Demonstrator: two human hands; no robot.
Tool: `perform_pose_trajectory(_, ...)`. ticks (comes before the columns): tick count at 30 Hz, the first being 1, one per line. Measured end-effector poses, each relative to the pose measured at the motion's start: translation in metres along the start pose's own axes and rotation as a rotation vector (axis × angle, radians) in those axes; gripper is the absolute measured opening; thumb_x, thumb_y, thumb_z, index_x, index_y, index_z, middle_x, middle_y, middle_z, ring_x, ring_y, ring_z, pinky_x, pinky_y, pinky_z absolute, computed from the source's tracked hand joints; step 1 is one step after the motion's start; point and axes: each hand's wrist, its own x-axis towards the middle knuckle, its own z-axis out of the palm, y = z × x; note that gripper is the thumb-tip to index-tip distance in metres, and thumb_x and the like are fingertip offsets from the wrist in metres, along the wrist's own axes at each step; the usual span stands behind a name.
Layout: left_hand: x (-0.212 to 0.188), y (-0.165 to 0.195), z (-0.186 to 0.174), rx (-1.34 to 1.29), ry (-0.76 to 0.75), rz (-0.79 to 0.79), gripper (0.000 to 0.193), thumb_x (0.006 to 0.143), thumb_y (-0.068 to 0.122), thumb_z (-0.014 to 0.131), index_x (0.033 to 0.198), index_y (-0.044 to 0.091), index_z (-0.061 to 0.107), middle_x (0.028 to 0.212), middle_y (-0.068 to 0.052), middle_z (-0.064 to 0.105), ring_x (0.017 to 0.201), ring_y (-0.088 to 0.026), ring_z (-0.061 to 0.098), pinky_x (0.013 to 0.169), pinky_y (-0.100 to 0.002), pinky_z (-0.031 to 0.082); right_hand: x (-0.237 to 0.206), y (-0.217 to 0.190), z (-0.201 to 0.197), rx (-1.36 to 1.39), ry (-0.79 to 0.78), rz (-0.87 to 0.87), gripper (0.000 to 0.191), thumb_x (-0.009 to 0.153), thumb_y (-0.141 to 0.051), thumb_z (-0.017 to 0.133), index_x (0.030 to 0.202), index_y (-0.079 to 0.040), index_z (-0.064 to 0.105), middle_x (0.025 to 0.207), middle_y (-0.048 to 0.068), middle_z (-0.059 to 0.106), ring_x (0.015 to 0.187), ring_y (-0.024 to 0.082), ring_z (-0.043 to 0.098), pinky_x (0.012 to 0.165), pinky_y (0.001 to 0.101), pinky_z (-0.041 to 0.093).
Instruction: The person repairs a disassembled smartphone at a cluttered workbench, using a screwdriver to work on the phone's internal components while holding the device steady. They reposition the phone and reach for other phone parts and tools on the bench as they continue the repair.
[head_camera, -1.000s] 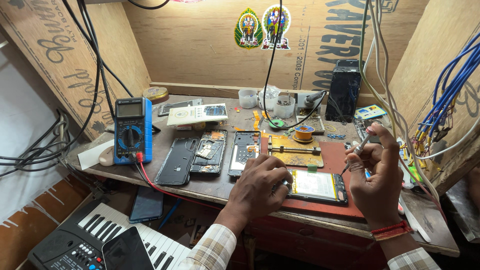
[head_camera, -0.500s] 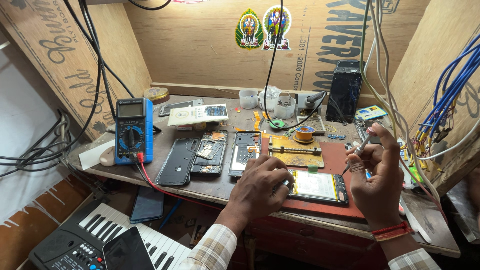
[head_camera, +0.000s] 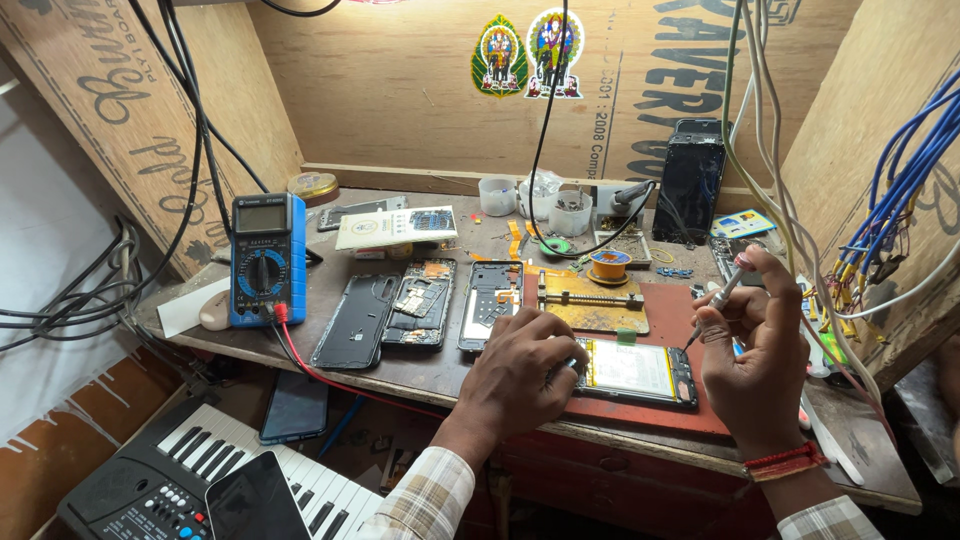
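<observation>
Glass-backed opened phone (head_camera: 632, 372) lies on red mat at counter (head_camera: 420, 375) front edge; left hand (head_camera: 525, 375) presses its left end (fragile, hold by frame edges), right hand (head_camera: 760, 360) pinching thin tool (head_camera: 715, 305), prob. a screwdriver.

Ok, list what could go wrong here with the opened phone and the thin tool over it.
1. The right hand holds a thin silver screwdriver tip-down just beside the opened black phone with its pale battery; a slip could likely gouge the battery.
2. That phone lies near the workbench's front edge, steadied only by the left hand; a push might slide it off.
3. Hanging white and blue wires crowd the right hand and could snag it.
</observation>
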Motion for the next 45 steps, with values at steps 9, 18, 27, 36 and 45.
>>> perform_pose_trajectory(9, -0.001, -0.003, 0.003, -0.024, 0.042, -0.002, 0.012, 0.081, 0.013, 0.066, 0.089, 0.011, 0.075, 0.095, -0.002, 0.069, 0.103, -0.022, 0.062, 0.097, -0.04, 0.046, 0.0, 0.0, -0.001, -0.008, -0.001, 0.009, 0.061, 0.099, 0.005, 0.061, 0.153, -0.007, 0.036, 0.095, 0.012, 0.071, 0.088, 0.017, 0.072, 0.079, 0.0295, 0.058)
perform_pose_trajectory(18, -0.005, -0.004, 0.002, -0.015, 0.036, 0.001, 0.008, 0.082, 0.012, 0.067, 0.084, 0.012, 0.075, 0.094, -0.001, 0.069, 0.104, -0.022, 0.062, 0.097, -0.04, 0.046, -0.004, -0.001, 0.001, 0.011, -0.001, 0.016, 0.061, 0.099, 0.006, 0.061, 0.153, -0.008, 0.036, 0.096, 0.012, 0.07, 0.088, 0.016, 0.071, 0.079, 0.0285, 0.058)
perform_pose_trajectory(27, -0.004, -0.002, 0.001, -0.024, 0.028, 0.005, 0.009, 0.083, 0.012, 0.067, 0.08, 0.014, 0.075, 0.094, 0.0, 0.069, 0.104, -0.02, 0.062, 0.096, -0.039, 0.045, -0.004, 0.002, 0.001, 0.013, 0.001, 0.011, 0.062, 0.099, 0.007, 0.061, 0.153, -0.007, 0.036, 0.096, 0.012, 0.07, 0.088, 0.016, 0.071, 0.079, 0.0284, 0.058)
perform_pose_trajectory(36, -0.005, -0.005, 0.004, -0.03, 0.075, 0.018, 0.01, 0.082, 0.011, 0.066, 0.09, 0.009, 0.073, 0.094, -0.004, 0.069, 0.103, -0.023, 0.063, 0.098, -0.041, 0.046, -0.006, 0.002, 0.0, 0.005, 0.002, 0.018, 0.061, 0.1, 0.006, 0.061, 0.153, -0.008, 0.035, 0.096, 0.012, 0.071, 0.088, 0.016, 0.071, 0.079, 0.0279, 0.058)
perform_pose_trajectory(45, -0.005, -0.006, 0.004, -0.025, 0.119, -0.037, 0.01, 0.08, 0.008, 0.063, 0.088, 0.009, 0.069, 0.092, -0.005, 0.069, 0.102, -0.026, 0.063, 0.099, -0.041, 0.047, -0.001, -0.016, 0.006, 0.185, -0.02, 0.058, 0.061, 0.101, 0.003, 0.063, 0.153, -0.008, 0.033, 0.1, 0.016, 0.07, 0.093, 0.017, 0.072, 0.084, 0.0281, 0.058)
